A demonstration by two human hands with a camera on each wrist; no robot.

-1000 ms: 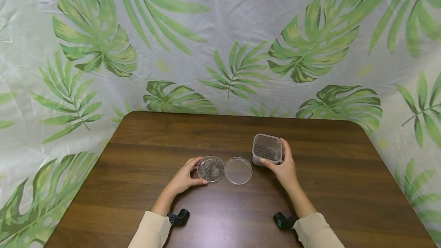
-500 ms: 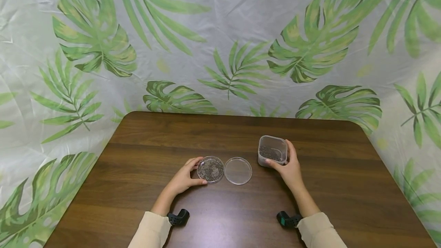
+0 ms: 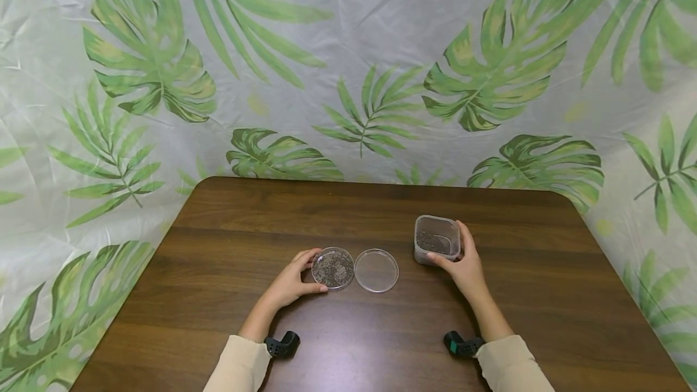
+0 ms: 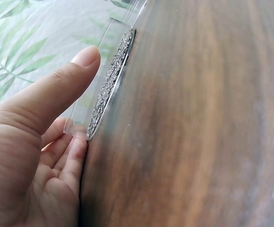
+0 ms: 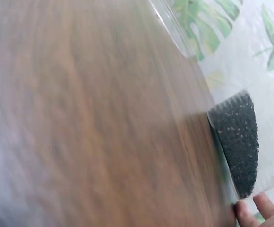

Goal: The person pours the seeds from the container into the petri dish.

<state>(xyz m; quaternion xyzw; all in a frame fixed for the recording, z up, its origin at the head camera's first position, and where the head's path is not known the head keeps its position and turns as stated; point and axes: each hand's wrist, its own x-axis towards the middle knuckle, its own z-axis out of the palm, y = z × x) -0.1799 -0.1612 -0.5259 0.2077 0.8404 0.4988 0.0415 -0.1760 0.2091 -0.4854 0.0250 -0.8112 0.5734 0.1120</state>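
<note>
My left hand holds the side of a clear petri dish at the table's middle, its thumb and fingers on either side. A layer of grey-brown, soil-like granules covers the dish's bottom in the left wrist view. Right beside it lies a second clear round dish or lid with nothing in it. Farther right, my right hand grips a square clear plastic tub by its near right corner. Dark granules are heaped toward one side of the tub, as the right wrist view shows.
The dark wooden table has rounded far corners. Behind it hangs a pale cloth with green leaf prints. Each wrist wears a small black camera, one at the left wrist and one at the right wrist.
My right hand has moved the tub rightward and slightly nearer, away from the two round dishes. The left hand and the petri dish have stayed in place.
</note>
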